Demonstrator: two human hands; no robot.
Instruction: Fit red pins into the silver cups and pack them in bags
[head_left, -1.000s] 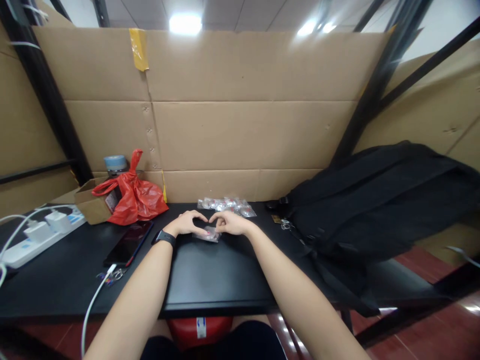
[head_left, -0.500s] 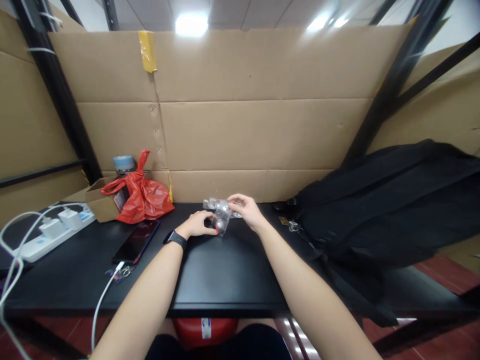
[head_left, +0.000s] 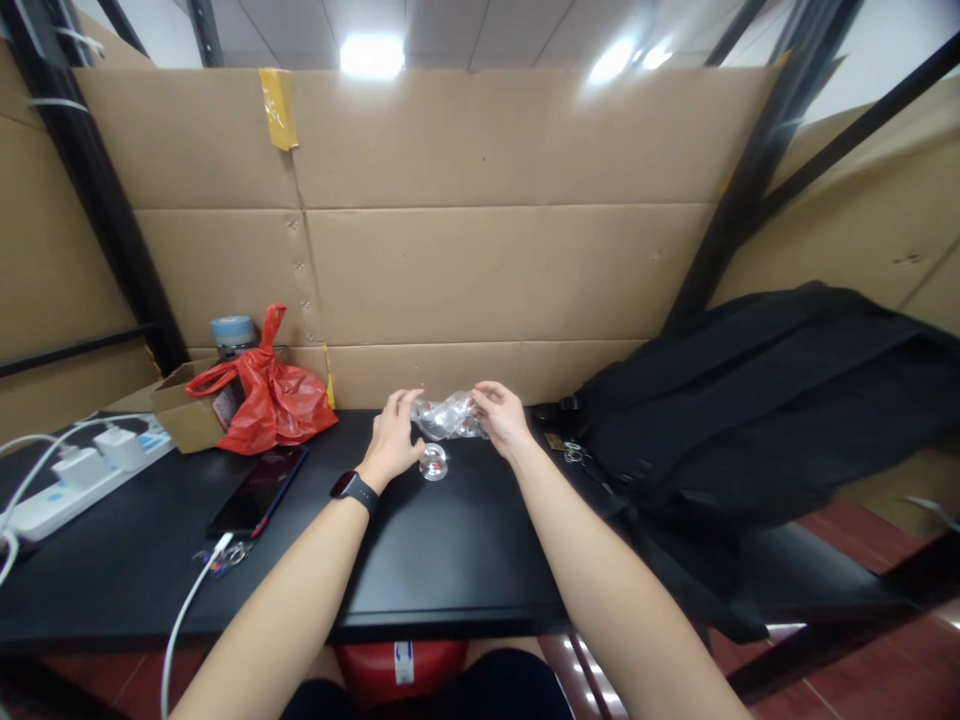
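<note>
A crinkled clear plastic bag lies near the back of the black table, with shiny things inside that I cannot make out. My right hand pinches the bag's right end between thumb and fingers. At its left end is my left hand, thumb and fingers spread apart, the fingertips close to the plastic; whether they touch it I cannot tell. Just below the bag, by my left thumb, a small round shiny clear piece with a spot of red rests on the table.
To the left are a phone on a white cable, keys, a white power strip, a small cardboard box and a red plastic bag. A black backpack covers the right side. A cardboard wall stands behind.
My left hand has come off the round shiny piece, moved up and spread its fingers. The plastic bag is now stretched out behind that piece, with my right hand at its right end.
</note>
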